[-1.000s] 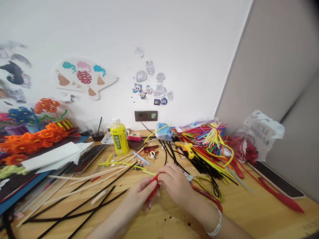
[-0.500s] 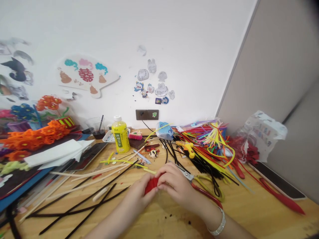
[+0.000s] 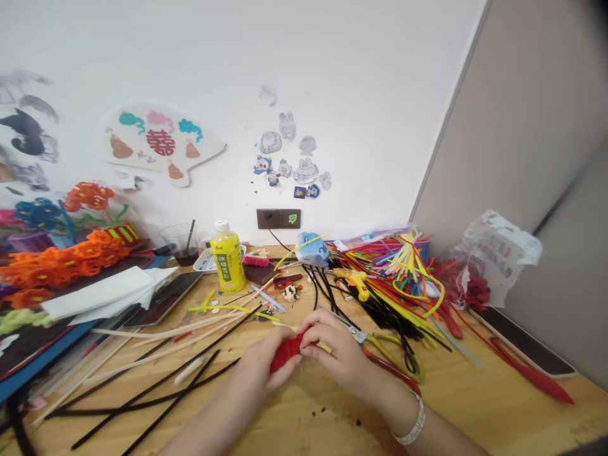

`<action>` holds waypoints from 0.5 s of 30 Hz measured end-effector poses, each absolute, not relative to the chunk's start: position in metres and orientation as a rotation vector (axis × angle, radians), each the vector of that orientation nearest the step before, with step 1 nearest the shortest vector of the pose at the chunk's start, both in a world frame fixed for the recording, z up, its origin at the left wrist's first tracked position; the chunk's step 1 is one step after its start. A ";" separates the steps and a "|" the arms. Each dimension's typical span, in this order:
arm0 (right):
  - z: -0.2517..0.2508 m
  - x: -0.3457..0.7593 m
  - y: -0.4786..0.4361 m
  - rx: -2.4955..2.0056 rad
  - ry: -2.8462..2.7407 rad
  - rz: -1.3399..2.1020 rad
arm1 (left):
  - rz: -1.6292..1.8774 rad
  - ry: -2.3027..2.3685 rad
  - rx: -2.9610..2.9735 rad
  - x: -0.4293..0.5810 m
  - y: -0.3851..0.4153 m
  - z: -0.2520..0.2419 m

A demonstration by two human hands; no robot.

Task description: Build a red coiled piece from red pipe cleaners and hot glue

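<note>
Red fuzzy piece (image 3: 284,356) held over bench (image 3: 498,408), toward near edge. Left hand (image 3: 259,364) clamped round it; right hand (image 3: 330,347), fingertips pinched on its rim. Shaping by hand, I'd judge; next move wants steady left hold. Black stems (image 3: 182,391) crossing toward near-left corner. Red-handled tool (image 3: 394,372) crowding right wrist. Glue gun (image 3: 357,283), yellow bottle (image 3: 229,263) beyond, toward far edge.

The held piece (image 3: 284,356) is red, the bottle (image 3: 236,253) yellow with a green label (image 3: 223,269), the pot (image 3: 123,234) yellow with dark stripes, the bench (image 3: 289,437) light brown.
</note>
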State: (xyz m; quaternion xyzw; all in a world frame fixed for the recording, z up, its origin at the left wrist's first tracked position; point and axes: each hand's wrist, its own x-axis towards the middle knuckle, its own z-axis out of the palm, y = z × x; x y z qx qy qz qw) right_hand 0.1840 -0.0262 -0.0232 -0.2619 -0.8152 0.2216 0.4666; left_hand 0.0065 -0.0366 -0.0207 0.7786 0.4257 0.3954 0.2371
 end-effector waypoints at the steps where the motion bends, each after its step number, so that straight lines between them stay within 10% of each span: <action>1: -0.023 0.184 -0.026 -0.636 -1.998 0.541 | 1.084 1.188 2.144 0.006 -0.036 -0.021; 15: -0.014 0.187 -0.028 -0.496 -2.140 0.356 | 1.049 1.247 2.350 0.004 -0.040 -0.018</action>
